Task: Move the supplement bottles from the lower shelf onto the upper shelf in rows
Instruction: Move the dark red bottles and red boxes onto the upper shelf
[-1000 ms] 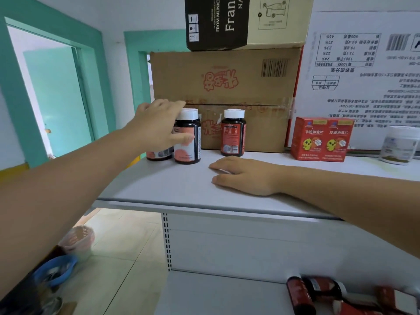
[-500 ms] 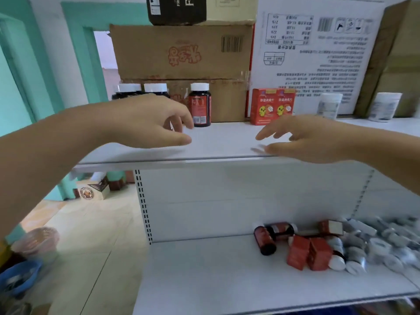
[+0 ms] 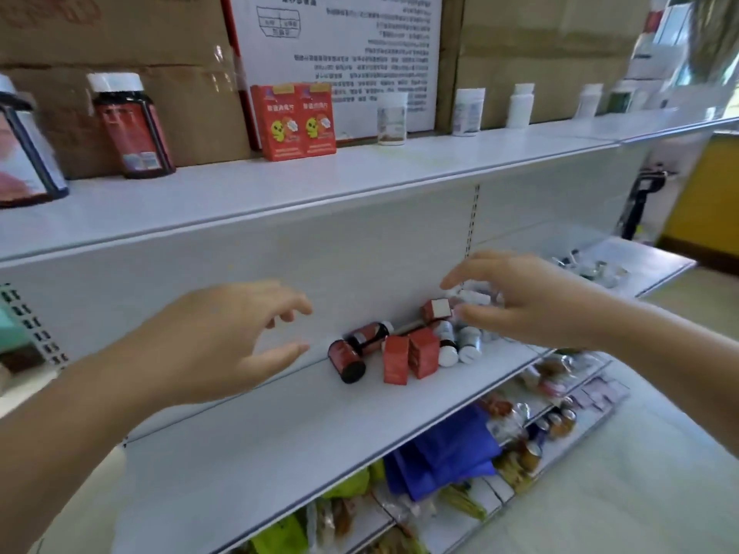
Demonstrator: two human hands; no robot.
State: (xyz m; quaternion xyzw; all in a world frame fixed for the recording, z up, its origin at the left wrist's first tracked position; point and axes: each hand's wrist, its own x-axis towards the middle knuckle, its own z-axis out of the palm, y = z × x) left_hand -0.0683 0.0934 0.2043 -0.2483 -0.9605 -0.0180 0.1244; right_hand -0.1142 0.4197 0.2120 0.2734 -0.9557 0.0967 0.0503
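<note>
White metal shelving is filling the view, its upper shelf (image 3: 360, 169) running from nine o'clock up toward two and its lower shelf (image 3: 304, 425) slanting from seven o'clock toward three. Brown cardboard boxes (image 3: 120, 66) are standing along the back of the upper shelf at eleven o'clock, and a white printed carton (image 3: 340, 46) is standing beside them at twelve.

The left hand (image 3: 216, 337) is hovering at eight o'clock in front of the back panel, fingers spread and loosely curved, holding nothing. The right hand (image 3: 532, 305) is reaching in at three o'clock above the heap on the lower shelf, fingers parted and gripping nothing. Whether its thumb is touching the small red box (image 3: 436, 309) just beside it, I cannot tell.

A blue bag (image 3: 440, 453) is lying on a lower tier at five o'clock. A tall dark bottle (image 3: 130, 125) with a white cap is standing upright on the upper shelf at ten o'clock, and a second dark bottle (image 3: 24, 153) is showing partly at the nine o'clock edge. Twin red cartons (image 3: 294, 119) are standing at eleven o'clock, near the tall dark bottle. White bottles (image 3: 468, 111) are lining up toward one o'clock.

On the lower shelf, near centre, two fallen dark bottles (image 3: 346, 359) are lying on their sides. Two red packets (image 3: 396, 357) are standing just beside them. White-capped bottles (image 3: 470, 345) are lying under the right hand.
</note>
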